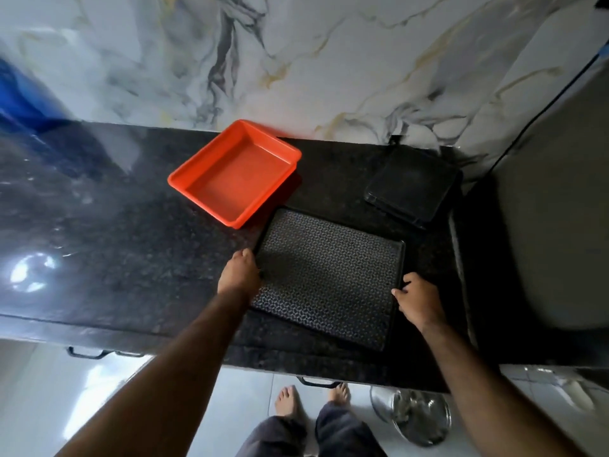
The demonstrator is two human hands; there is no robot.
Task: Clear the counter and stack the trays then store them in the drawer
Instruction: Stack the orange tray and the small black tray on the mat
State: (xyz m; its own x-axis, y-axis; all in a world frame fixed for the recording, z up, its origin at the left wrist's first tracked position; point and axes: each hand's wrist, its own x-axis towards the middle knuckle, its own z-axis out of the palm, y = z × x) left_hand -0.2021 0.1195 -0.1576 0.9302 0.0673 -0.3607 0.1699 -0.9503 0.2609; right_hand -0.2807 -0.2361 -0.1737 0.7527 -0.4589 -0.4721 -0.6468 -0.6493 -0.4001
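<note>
1. A dark speckled stone surface (131,258) runs below a white marbled wall (329,61); pale floor tiles (230,407) show beneath its front edge.
2. A flat black patterned tray (326,278) lies near the front edge of the surface, turned slightly askew.
3. The left hand (239,273) has its grip closed on the tray's left rim, fingers curled over the edge.
4. The right hand (418,300) grips the tray's right rim, thumb on top.
5. An empty orange tray (237,173) sits just behind, its near corner beside the patterned tray's far left corner.
6. A small dark tray (412,186) rests at the far right, apart from both.
7. Drawer handles (87,353) show under the surface.
</note>
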